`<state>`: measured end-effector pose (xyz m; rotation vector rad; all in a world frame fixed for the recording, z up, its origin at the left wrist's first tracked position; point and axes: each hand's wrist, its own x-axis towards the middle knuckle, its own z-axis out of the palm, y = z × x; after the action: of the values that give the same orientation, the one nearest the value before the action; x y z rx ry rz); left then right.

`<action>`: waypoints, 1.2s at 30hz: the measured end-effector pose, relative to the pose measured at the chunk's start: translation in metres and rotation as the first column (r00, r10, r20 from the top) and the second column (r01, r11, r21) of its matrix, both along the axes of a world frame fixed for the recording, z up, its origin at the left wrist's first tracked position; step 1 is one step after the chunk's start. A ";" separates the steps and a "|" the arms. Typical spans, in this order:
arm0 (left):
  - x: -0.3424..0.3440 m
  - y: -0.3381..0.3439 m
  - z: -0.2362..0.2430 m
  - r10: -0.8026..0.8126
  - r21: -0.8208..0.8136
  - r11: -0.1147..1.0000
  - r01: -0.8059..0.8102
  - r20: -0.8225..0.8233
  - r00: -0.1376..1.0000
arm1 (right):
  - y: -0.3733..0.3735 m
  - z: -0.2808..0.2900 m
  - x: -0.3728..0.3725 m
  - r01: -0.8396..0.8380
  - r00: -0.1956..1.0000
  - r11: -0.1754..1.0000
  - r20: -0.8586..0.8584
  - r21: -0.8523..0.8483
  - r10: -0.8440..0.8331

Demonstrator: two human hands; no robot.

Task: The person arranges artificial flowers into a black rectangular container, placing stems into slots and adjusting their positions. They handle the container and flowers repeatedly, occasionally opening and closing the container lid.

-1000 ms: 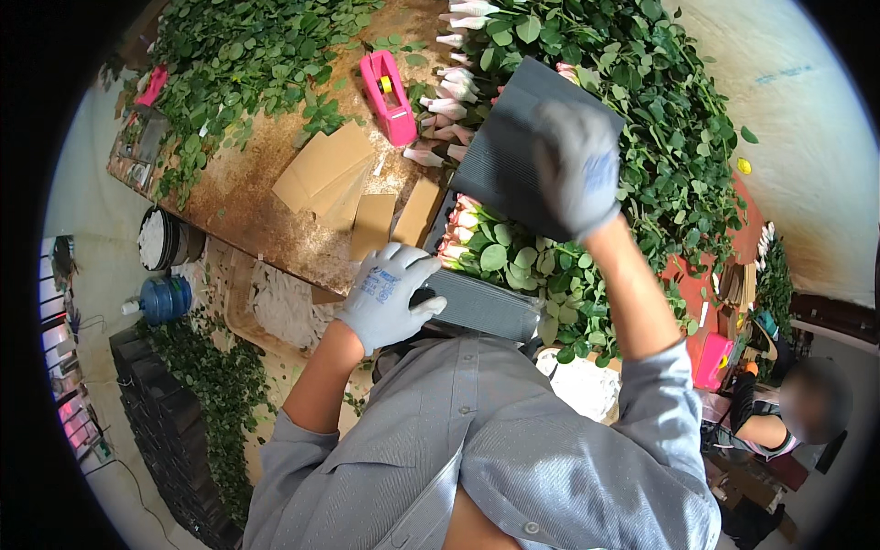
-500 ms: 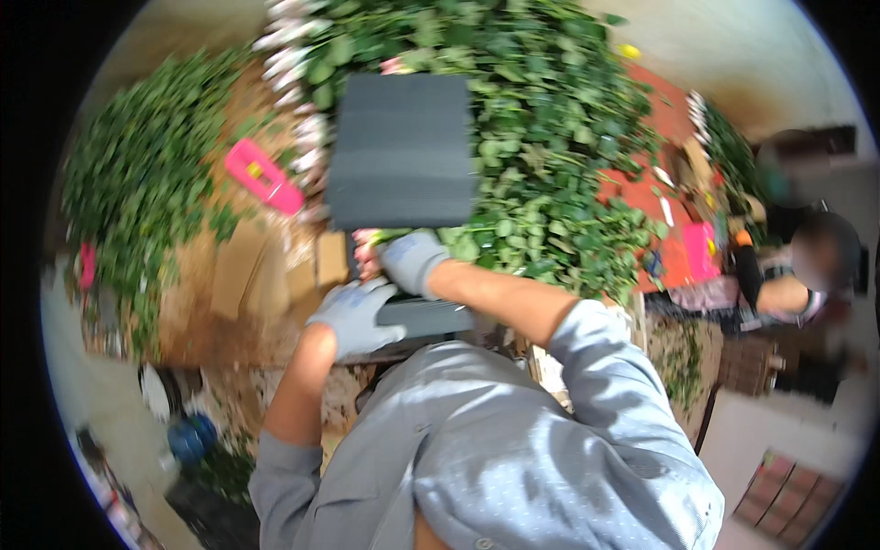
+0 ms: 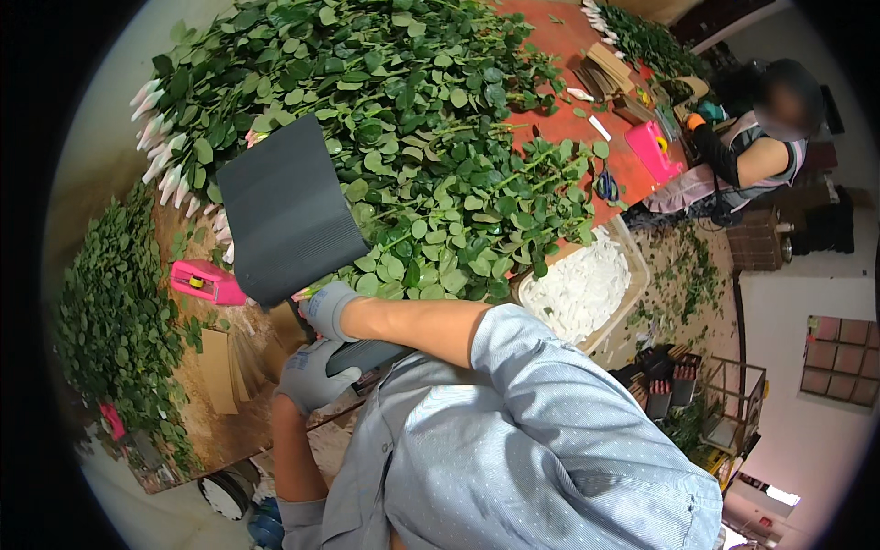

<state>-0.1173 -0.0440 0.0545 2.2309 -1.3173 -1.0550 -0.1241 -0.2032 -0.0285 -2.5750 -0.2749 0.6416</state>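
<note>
A dark grey ribbed sheet is folded, its large panel raised behind my hands and a narrower part near my body. My left hand, in a grey glove, is closed on the near part, with the thumb over it. My right hand, also gloved, is curled at the foot of the raised panel. Pink rose heads show beside its fingers; its fingertips are partly hidden. Behind the panel lies a large pile of leafy rose stems, with white-wrapped heads along its left edge.
A pink tool and cardboard pieces lie left of my hands. At right stands a bin of white scraps. Scissors and another pink tool lie on the red table, near another person.
My view has turned to the right and tilted, bringing the scrap bin into sight. Both gloved hands stay at the folded sheet, with the right hand still by the pink rose heads.
</note>
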 end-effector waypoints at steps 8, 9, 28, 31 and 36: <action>-0.001 -0.001 0.001 0.001 0.082 0.997 -0.006 0.063 0.998 | -0.016 0.041 -0.017 0.108 0.989 0.990 0.093 0.091 -0.117; 0.000 0.000 0.000 -0.007 0.089 0.996 0.002 0.056 0.998 | -0.016 0.040 -0.018 0.096 0.987 0.994 0.120 0.060 -0.103; 0.000 -0.001 -0.004 -0.025 0.066 0.998 0.020 0.077 0.997 | 0.006 -0.052 -0.002 0.017 0.968 0.999 0.249 0.050 -0.029; -0.003 -0.004 0.004 0.006 0.102 0.995 -0.010 0.047 0.999 | 0.008 -0.067 -0.004 0.057 0.928 0.998 0.368 0.025 -0.062; -0.002 -0.008 0.006 -0.016 0.062 0.998 0.016 -0.002 1.000 | 0.008 -0.081 0.003 0.045 0.891 0.997 0.448 0.065 -0.070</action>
<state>-0.1195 -0.0524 0.0603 2.2674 -1.3211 -1.1179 -0.1213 -0.1955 -0.1094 -2.6395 -0.3572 0.0013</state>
